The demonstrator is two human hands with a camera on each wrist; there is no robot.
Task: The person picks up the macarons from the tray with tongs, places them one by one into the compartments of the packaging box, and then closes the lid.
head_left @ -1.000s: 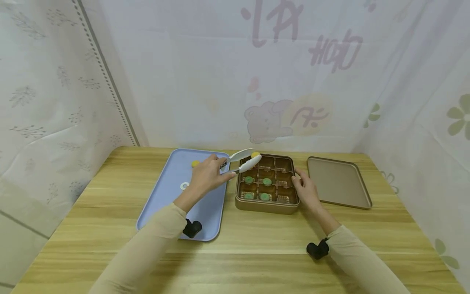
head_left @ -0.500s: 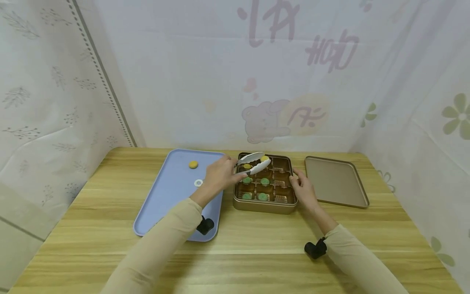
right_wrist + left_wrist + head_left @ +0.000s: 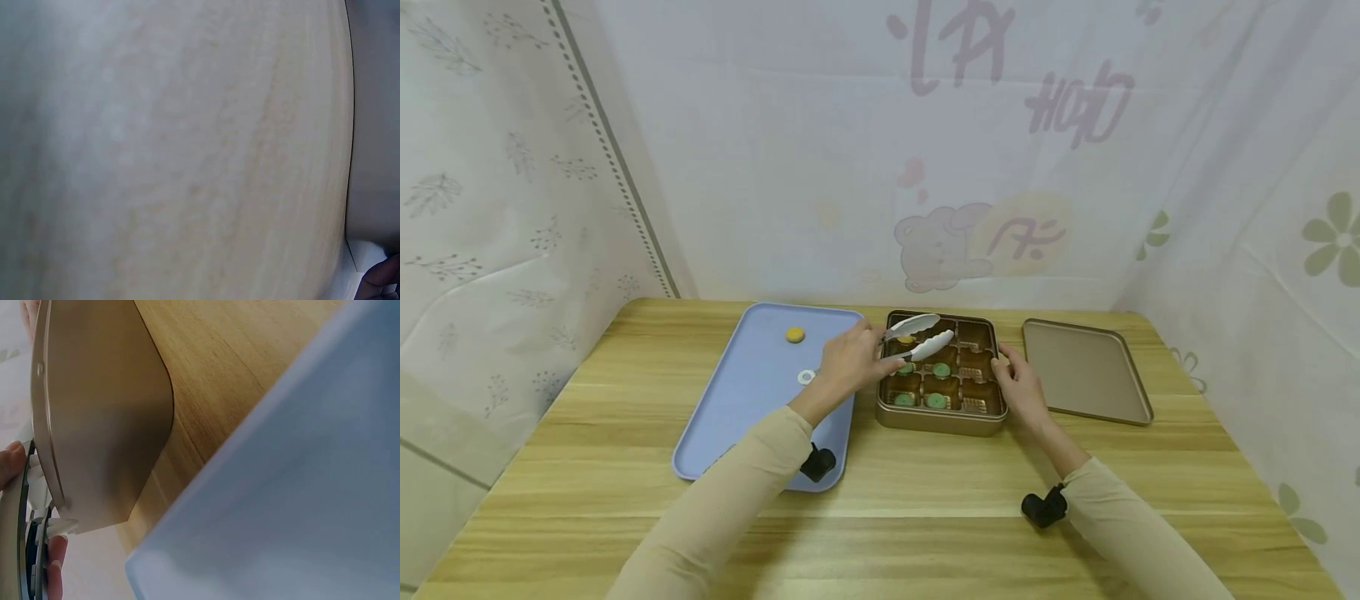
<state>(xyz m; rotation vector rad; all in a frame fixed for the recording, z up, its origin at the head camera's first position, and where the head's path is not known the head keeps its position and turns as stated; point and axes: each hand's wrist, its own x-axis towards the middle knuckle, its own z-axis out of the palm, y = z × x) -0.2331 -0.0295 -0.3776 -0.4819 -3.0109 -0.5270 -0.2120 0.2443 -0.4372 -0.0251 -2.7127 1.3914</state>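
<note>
left hand [image 3: 848,358] pinches spread tongs [image 3: 936,344] over the box [image 3: 938,422], right hand [image 3: 1024,390] holds its right side. looks like a filling step; next probably needs the yellow piece [image 3: 795,334] left of the box.

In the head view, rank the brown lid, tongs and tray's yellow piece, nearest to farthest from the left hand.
1. Tongs, held in the left hand.
2. Yellow piece, left on the blue tray.
3. Brown lid, right, past the box.

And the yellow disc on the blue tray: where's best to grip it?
I'd probably pinch the yellow disc by opposite sides of its edge, from above with the tongs: it lies flat, round face up, apart from the white ring.
</note>
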